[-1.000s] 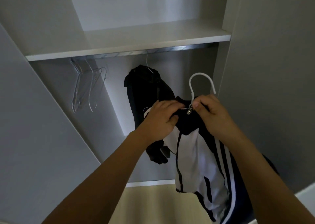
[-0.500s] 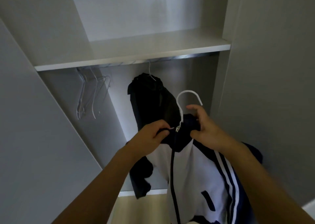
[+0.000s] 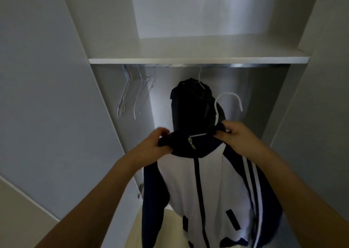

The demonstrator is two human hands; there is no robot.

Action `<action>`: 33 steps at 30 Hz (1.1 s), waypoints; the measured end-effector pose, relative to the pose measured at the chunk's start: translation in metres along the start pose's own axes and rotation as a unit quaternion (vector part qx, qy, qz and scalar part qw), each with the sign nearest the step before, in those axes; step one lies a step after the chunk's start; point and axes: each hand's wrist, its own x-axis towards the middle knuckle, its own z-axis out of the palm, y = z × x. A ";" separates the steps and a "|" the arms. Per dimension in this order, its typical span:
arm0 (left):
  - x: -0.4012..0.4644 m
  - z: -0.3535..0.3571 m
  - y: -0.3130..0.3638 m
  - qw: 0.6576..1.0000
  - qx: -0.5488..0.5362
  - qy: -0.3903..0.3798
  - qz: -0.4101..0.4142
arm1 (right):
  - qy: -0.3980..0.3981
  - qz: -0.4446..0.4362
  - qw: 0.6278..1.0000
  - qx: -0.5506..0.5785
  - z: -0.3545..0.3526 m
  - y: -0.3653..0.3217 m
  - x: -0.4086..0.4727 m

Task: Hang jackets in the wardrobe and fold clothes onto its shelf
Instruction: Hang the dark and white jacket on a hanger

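- The left hand grips one shoulder of the navy-and-white jacket; the right hand grips the other.
- The jacket sits on a white hanger, held in front of the open wardrobe.
- Step in hand: hanging it. Next, the hook must rise over the rail.
- Inside hang a black jacket and bare hangers; the shelf holds nothing visible.

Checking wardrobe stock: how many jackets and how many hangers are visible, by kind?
Jackets: 2, a black jacket on the rail and a white-and-navy zip jacket in both hands.
White wire hangers carrying jackets: 2.
Bare wire hangers: about 3, overlapping.
Total: about 7.
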 end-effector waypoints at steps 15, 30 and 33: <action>0.021 -0.036 0.090 0.971 0.086 0.144 0.168 | -0.096 -0.053 0.990 -0.088 0.062 -0.013 0.044; -0.034 -0.109 -0.004 0.975 -0.069 -0.154 -0.148 | -0.028 0.007 0.993 -0.111 0.038 -0.022 0.063; -0.049 -0.116 -0.028 0.980 0.034 -0.065 -0.184 | -0.071 -0.001 0.994 -0.084 0.053 -0.021 0.084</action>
